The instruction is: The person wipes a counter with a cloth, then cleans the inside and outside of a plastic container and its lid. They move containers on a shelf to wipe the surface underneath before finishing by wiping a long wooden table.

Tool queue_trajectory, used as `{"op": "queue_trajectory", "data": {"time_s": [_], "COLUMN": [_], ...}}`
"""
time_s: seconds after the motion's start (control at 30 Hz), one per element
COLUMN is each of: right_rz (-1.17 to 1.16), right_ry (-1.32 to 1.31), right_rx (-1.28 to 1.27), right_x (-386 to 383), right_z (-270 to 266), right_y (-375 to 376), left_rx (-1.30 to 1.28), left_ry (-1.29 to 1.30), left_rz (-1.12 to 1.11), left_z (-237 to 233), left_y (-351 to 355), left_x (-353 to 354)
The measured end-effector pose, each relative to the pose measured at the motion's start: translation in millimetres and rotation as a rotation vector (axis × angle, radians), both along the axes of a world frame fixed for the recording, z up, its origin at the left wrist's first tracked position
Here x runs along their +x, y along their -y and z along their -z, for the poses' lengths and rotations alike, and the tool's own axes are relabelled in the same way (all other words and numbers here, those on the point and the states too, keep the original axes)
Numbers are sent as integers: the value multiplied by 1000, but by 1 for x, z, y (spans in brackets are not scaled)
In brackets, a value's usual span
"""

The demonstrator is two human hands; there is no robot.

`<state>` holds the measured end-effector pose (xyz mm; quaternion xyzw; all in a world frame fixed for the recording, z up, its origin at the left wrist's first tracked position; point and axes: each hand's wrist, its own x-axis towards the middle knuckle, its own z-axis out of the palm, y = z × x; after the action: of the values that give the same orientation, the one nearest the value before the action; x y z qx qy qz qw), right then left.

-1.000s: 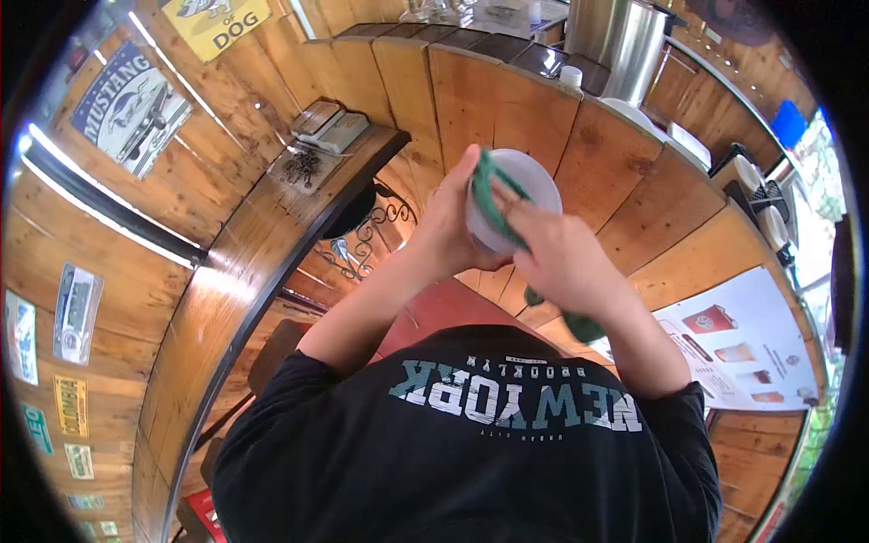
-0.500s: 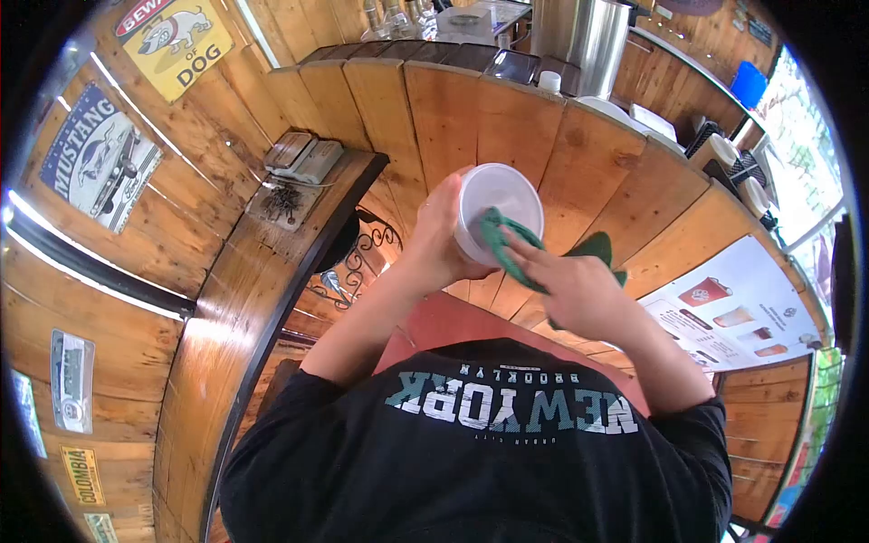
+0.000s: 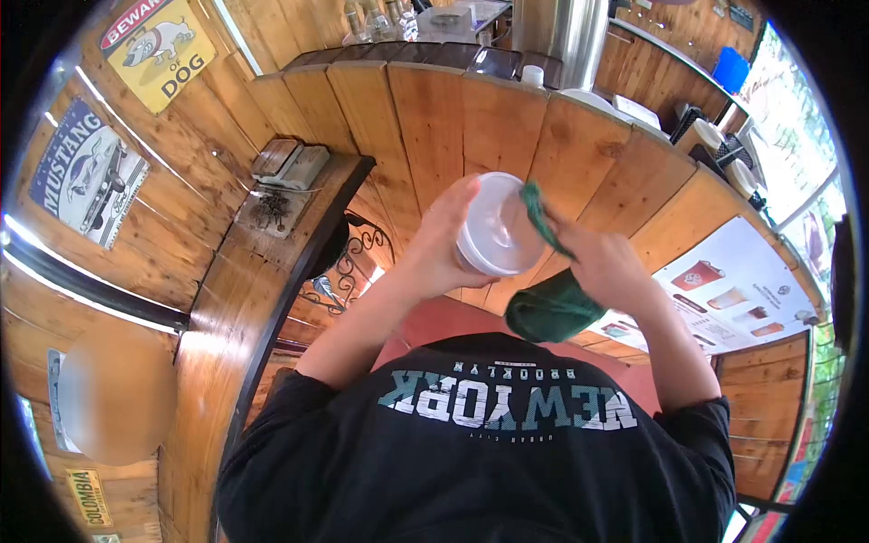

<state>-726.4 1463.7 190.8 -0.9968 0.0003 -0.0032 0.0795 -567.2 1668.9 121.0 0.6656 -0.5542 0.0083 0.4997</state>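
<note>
- Gripping a translucent tub (image 3: 501,237) in head view: left hand (image 3: 441,240), fingers curled around its side.
- Right hand (image 3: 608,264): fingers closed on green cloth (image 3: 554,309), thumb hidden.
- Cloth edge by tub rim, at right fingertips; contact unclear. Rest droops below those fingers.
- Plank panelling (image 3: 496,127) beyond both hands' fingers; menu sheet (image 3: 738,294) right of right fingers.
</note>
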Motion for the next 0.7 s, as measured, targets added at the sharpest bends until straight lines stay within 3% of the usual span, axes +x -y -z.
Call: {"op": "queue_trajectory", "data": {"time_s": [0.1, 0.17, 0.23, 0.27, 0.33, 0.5, 0.6, 0.7], "right_rz": [-141, -254, -337, -239, -37, -163, -113, -96], "right_ry": [238, 163, -18, -35, -79, 306, 518, 626], "right_rx": [-11, 109, 115, 104, 88, 217, 545, 683], "right_x": [6, -12, -21, -21, -16, -17, -19, -32], "right_z": [-7, -12, -18, -17, -18, 3, 49, 76], "right_y": [-12, -30, -23, -12, 4, 9, 13, 17], "left_rx": [-50, -133, -92, -71, -116, -300, -403, -390], "left_ry": [-99, -152, 142, 288, 115, -342, -384, -292], "left_rz": [71, 99, -8, -63, -2, 121, 230, 292], "left_z": [0, 5, -7, -12, -17, -12, -40, -52], "left_y": [9, 11, 7, 4, 5, 23, 42, 62], "left_x": [-9, -8, -2, 0, -3, -11, -22, -35]}}
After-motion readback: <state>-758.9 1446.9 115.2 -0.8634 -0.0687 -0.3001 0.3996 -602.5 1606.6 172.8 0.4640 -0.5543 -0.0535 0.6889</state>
